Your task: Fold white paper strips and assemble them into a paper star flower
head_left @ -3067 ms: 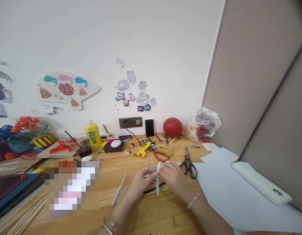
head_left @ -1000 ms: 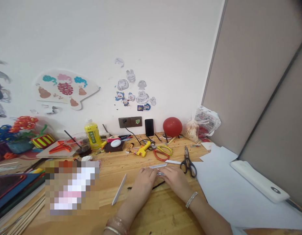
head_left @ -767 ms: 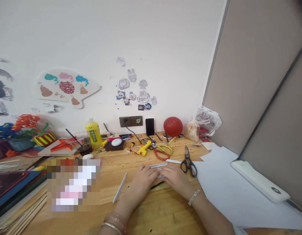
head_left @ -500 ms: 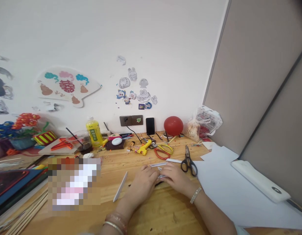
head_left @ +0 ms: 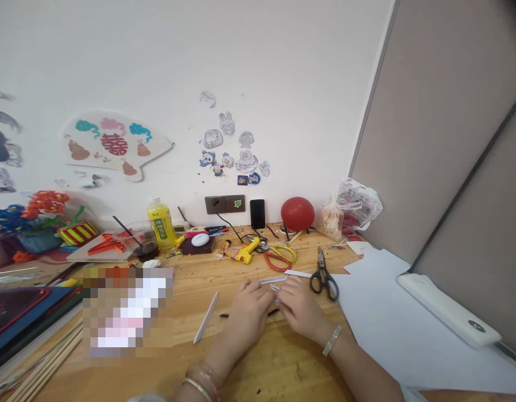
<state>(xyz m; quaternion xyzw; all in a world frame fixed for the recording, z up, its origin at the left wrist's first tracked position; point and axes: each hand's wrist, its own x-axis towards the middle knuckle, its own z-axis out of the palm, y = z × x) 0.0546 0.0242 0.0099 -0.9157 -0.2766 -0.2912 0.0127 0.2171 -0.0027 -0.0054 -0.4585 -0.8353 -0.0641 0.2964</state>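
Observation:
My left hand [head_left: 252, 311] and my right hand [head_left: 302, 306] meet over the wooden table, fingers closed and pinching a small piece of folded white paper [head_left: 275, 287]. Most of that piece is hidden by my fingers. Just beyond my fingertips lies a folded white paper strip [head_left: 273, 280]. Another narrow folded strip [head_left: 206, 318] rests to the left of my left hand. Under my hands passes a thin black object [head_left: 225, 316], partly covered. Black-handled scissors [head_left: 323, 281] lie to the right of my right hand.
White paper sheets [head_left: 391, 312] cover the table's right side, with a long white device [head_left: 448, 310] on them. Behind my hands are a yellow glue gun [head_left: 247, 252], red-and-yellow-handled scissors [head_left: 280, 258], a red balloon [head_left: 297, 213], a phone [head_left: 258, 214] and a yellow drink bottle [head_left: 161, 226]. Wooden sticks [head_left: 52, 363] lie at left.
My left hand has turned slightly, its fingers more curled against the paper. More of the black object shows beside it. The other things keep their places.

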